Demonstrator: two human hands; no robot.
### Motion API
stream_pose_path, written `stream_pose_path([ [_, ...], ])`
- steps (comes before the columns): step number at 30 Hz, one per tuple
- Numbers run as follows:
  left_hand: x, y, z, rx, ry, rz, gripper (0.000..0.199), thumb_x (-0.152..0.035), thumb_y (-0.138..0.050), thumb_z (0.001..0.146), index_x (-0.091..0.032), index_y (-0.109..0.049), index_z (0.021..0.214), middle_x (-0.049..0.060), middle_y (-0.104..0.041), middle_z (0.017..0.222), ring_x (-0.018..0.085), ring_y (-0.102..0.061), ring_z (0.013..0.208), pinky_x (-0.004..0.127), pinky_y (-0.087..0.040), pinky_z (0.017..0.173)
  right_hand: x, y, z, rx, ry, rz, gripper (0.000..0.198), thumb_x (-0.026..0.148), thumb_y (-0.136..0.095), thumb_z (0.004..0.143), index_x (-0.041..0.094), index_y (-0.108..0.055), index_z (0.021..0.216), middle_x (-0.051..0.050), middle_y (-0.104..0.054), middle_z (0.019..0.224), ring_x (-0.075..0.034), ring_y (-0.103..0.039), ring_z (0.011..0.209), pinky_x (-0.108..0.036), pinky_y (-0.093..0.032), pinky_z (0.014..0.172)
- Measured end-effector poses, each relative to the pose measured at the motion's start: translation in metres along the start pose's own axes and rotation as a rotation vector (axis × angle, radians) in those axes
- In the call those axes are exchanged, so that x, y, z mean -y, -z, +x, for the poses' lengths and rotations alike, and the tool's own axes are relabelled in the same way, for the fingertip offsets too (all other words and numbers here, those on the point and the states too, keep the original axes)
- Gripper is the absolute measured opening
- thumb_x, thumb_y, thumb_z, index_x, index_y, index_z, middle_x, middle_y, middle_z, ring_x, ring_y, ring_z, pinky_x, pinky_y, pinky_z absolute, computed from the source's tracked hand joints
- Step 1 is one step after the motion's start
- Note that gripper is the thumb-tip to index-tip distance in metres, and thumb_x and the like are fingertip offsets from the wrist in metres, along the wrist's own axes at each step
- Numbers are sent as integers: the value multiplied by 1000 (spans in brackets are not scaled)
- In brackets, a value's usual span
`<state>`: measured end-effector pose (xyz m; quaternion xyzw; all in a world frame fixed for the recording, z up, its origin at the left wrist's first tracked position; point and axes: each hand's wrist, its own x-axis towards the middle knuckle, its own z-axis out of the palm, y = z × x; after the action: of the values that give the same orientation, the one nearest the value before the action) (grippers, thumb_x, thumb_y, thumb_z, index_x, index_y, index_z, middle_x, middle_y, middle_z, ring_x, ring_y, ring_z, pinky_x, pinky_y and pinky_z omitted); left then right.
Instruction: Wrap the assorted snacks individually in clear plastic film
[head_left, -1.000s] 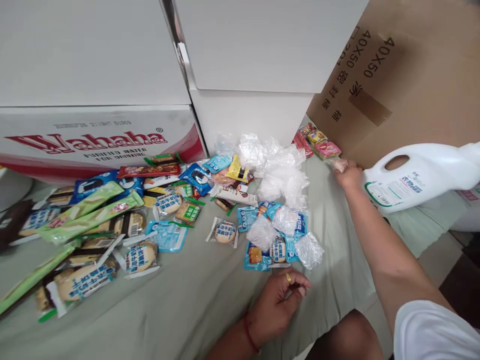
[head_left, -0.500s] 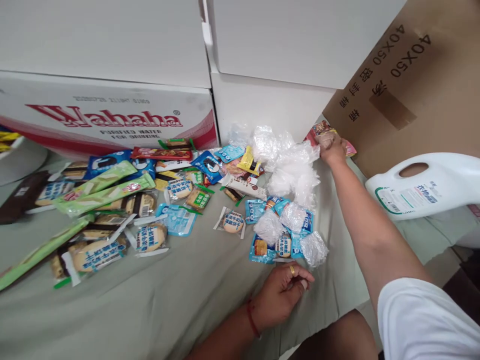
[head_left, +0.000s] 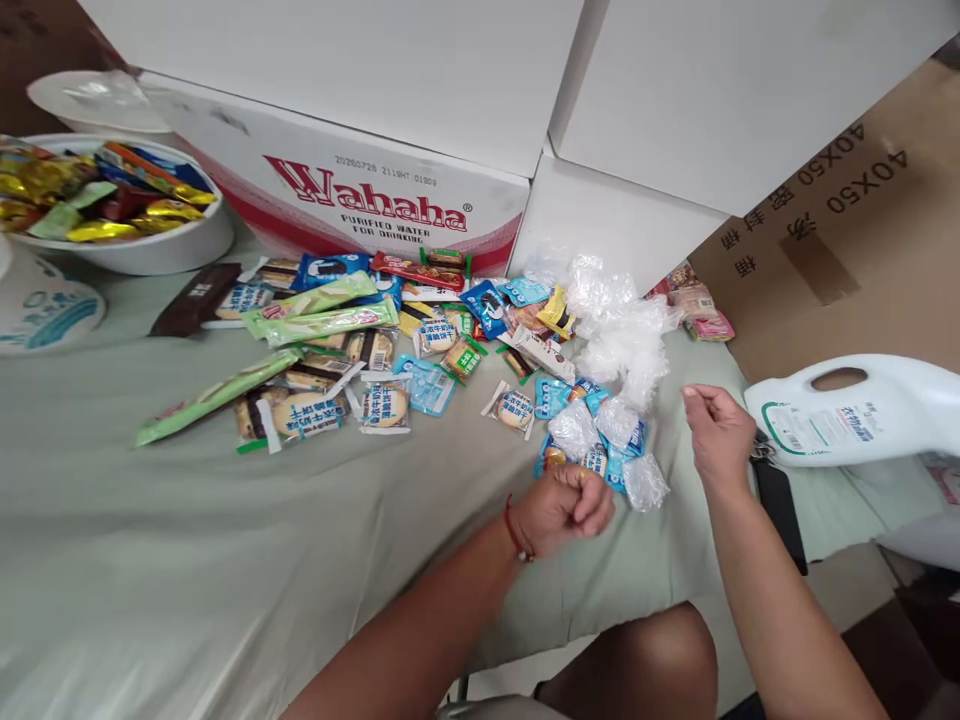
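My left hand [head_left: 571, 503] is curled with nothing visible in it, at the near edge of a cluster of blue snack packets [head_left: 551, 398] and crumpled clear plastic wraps [head_left: 646, 483]. My right hand [head_left: 720, 432] hovers to the right of that cluster, thumb and fingertips pinched together, and no object shows between them. Behind it lies a heap of clear plastic wrap [head_left: 626, 330]. Red and pink packets [head_left: 701, 310] rest against the boxes. Left of the cluster spread wrapped biscuits [head_left: 386, 403], green long packets [head_left: 322, 325] and a dark brown packet [head_left: 196, 298].
White boxes, one a Wahaha water carton [head_left: 360, 190], stand along the back, and a brown carton [head_left: 840, 230] stands at right. A white detergent bottle [head_left: 847, 410] lies beside a dark flat object [head_left: 781, 510]. A white bowl of snacks [head_left: 180, 240] and a paper tub [head_left: 56, 305] are at left.
My right hand has drawn back from the red and pink packets toward me, leaving them by the boxes. My left hand stays near the blue packets. The view has turned left.
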<state>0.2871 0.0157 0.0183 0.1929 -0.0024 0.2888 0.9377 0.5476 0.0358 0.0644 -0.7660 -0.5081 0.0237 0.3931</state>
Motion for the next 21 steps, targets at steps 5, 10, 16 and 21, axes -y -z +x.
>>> stream_pose_path([
  [5, -23, 2, 6, -82, -142, -14, 28, -20, -76, 62, -17, -49, 53, 1, -51, 54, 8, -43, 51, 27, -25, 53, 55, -15, 18, -28, 139, -239, 45, 61, -59, 91, 23, -70, 112, -11, -71, 106, -24, -65, 78, -41, -55, 84],
  [10, -24, 5, 8, -103, -154, 24, 23, -20, -75, 61, -17, -52, 58, 1, -55, 59, 9, -46, 53, 27, -28, 54, 61, -21, 18, 247, -72, -503, 30, 51, -67, 85, 25, -68, 98, -9, -74, 91, -30, -69, 88, -41, -53, 81],
  [16, -31, 2, 11, -214, -125, -8, 28, -28, -85, 66, -16, -63, 79, 3, -63, 80, 9, -52, 63, 23, -32, 54, 81, 12, -22, -89, -68, 264, 30, 53, -72, 83, 26, -66, 95, -2, -67, 85, -21, -62, 74, -36, -53, 73],
  [21, -31, -2, 14, -430, -183, 88, 57, -63, -85, 74, -22, -66, 109, 5, -66, 103, 14, -61, 80, 21, -42, 56, 93, -24, -72, 206, -448, 947, 43, 45, -94, 62, 24, -62, 82, 4, -55, 74, -12, -51, 62, -26, -45, 56],
])
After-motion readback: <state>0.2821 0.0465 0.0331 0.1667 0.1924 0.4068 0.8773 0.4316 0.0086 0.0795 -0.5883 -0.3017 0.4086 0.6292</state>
